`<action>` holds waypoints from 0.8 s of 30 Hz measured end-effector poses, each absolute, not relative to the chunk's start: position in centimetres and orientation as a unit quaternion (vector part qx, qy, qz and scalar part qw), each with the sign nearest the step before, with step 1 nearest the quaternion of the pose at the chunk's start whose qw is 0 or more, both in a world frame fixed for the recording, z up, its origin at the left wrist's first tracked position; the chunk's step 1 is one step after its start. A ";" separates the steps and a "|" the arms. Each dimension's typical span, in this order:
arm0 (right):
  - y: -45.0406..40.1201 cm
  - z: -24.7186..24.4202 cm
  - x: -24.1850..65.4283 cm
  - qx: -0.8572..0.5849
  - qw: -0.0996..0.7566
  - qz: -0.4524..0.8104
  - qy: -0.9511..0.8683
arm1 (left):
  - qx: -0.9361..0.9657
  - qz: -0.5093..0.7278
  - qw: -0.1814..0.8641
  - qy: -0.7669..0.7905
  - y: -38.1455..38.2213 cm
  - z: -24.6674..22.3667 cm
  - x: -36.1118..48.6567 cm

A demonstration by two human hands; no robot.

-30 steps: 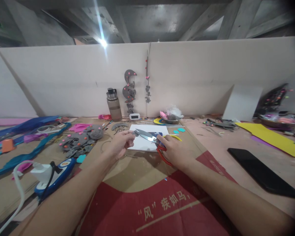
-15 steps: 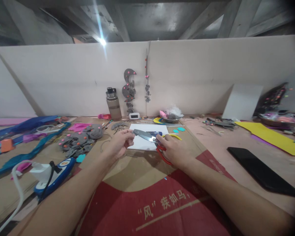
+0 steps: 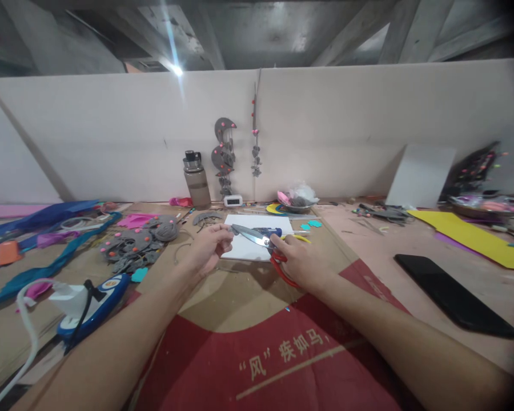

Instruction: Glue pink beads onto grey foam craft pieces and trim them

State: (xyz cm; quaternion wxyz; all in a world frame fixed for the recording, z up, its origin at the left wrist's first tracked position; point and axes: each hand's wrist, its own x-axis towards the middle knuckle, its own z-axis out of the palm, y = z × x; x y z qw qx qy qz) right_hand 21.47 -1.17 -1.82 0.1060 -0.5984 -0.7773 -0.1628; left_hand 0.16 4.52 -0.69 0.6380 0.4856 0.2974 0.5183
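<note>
My right hand (image 3: 302,261) is closed around the red handle of a pair of scissors (image 3: 257,237), whose blades point left. Beyond its fingers shows a yellow loop (image 3: 300,238); whether it belongs to the scissors I cannot tell. My left hand (image 3: 212,248) pinches a small dark grey piece (image 3: 235,229), perhaps felt, right at the blade tips. How far the blades close over this piece is too small to see. Under and behind the scissors lies a white sheet or pad (image 3: 244,249), with a blue tube-like tool (image 3: 275,232) across it.
Grey felt pieces with pink dots (image 3: 132,242) lie left, near a power strip (image 3: 94,305). At the back stand a bottle (image 3: 197,185), a small white clock (image 3: 233,201) and a filled dish (image 3: 297,200). A black phone (image 3: 454,297) and yellow sheet (image 3: 480,237) lie right.
Both hands keep nearly the same pose, with the scissors at the small grey piece. The whole view has shifted very slightly.
</note>
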 end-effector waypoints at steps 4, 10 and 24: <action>-1.2 -2.0 21.4 -0.611 0.117 -0.144 -0.770 | 0.477 0.516 0.653 0.283 4.5 -0.7 0.2; -0.6 -2.7 21.8 -0.611 0.189 -0.078 -0.765 | 0.467 0.527 0.647 0.293 4.6 -0.4 0.2; -1.1 -2.4 21.7 -0.603 0.140 -0.134 -0.774 | 0.501 0.517 0.598 0.351 4.4 -0.5 0.4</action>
